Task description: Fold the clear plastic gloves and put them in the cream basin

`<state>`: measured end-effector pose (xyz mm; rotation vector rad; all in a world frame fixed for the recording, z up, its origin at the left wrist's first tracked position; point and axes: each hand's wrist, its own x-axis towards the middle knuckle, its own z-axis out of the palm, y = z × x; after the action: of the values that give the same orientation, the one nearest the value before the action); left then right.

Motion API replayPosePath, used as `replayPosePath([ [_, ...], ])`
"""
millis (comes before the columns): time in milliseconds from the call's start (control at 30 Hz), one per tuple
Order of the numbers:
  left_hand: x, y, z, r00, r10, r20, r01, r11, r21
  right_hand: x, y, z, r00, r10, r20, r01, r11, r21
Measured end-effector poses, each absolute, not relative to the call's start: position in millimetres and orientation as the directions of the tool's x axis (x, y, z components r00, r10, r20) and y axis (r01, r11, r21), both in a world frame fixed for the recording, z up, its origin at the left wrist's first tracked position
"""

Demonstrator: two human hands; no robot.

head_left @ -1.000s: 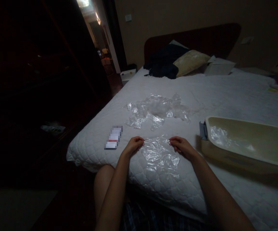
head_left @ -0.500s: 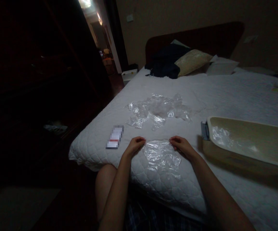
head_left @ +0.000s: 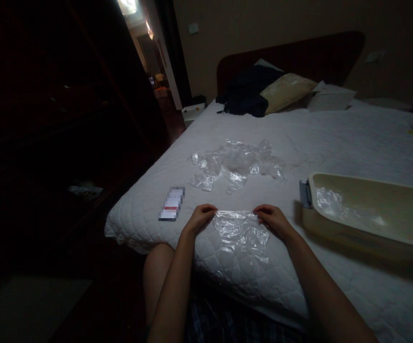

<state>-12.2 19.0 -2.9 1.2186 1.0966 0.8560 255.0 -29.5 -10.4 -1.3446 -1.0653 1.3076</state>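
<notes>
A clear plastic bag [head_left: 241, 233] lies flat on the near corner of the white quilted bed [head_left: 335, 138]. My left hand [head_left: 201, 218] pinches its top left corner. At the top right corner my right hand [head_left: 272, 219] pinches the same bag, and the top edge is stretched straight between them. Farther up the bed lies a heap of several crumpled clear plastic bags [head_left: 235, 164].
A beige plastic tub [head_left: 367, 214] with a clear bag inside stands on the bed at the right. A small flat card-like item [head_left: 172, 204] lies left of my left hand. Dark clothing [head_left: 244, 93] and pillows [head_left: 288, 90] lie by the headboard. Left of the bed is dark floor.
The bag's top edge has been drawn taut into a straight line between my hands. The hands have hardly moved.
</notes>
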Motion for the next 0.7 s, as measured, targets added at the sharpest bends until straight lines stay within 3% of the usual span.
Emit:
replayPosePath([
  [233,-11.0,17.6,-2.8,0.266,0.951,-0.156,0.034,0.152,0.988,252.8,-30.2,-11.2,0.072,0.987,-0.145,0.04,-0.148,-0.988],
  [367,-14.2,16.9,-2.8,0.202,0.969,-0.141,-0.125,0.168,0.978,253.7,-31.7,-13.9,0.113,0.988,-0.109,0.025,-0.113,-0.993],
  [500,-19.4,10.9,8.1,0.109,0.985,-0.133,-0.335,0.162,0.928,253.2,-33.0,-7.0,0.205,0.974,-0.097,-0.094,-0.079,-0.992],
  [600,-15.7,2.8,25.3,0.182,0.977,-0.111,-0.42,0.179,0.89,245.7,-31.6,8.1,0.238,0.963,-0.122,-0.189,-0.078,-0.979],
  [700,-4.0,-3.8,40.6,0.352,0.921,-0.168,-0.34,0.293,0.894,226.8,-28.2,28.3,0.177,0.961,-0.211,-0.209,-0.173,-0.962],
])
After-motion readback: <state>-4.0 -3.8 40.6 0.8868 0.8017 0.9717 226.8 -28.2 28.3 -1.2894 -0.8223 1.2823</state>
